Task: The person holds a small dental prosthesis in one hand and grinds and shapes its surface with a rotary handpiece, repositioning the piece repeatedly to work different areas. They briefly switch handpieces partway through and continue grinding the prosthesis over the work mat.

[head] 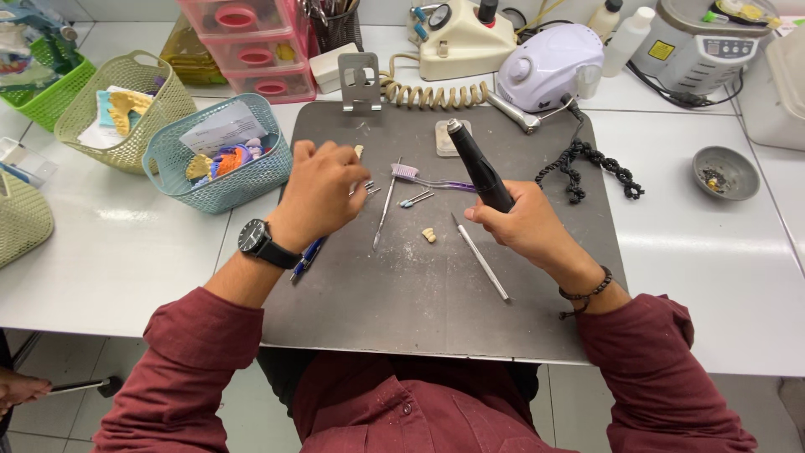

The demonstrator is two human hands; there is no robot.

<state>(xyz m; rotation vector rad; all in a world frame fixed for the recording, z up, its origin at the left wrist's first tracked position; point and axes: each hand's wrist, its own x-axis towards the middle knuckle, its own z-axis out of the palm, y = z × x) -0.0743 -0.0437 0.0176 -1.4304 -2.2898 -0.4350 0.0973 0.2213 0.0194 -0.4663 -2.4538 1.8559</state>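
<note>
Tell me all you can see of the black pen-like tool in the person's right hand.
The black handpiece is a long, slim, matte tool, seemingly plastic or metal, thicker toward the hand and tapering to a rounded tip that points up and away, tilted left. The right hand grips its lower end in a closed fist above the dark grey work mat. A black coiled cord lies just beyond the hand; whether it joins the tool is hidden. Nothing else touches it.

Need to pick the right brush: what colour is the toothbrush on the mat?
Purple, with a translucent handle: toothbrush, head view.
</note>
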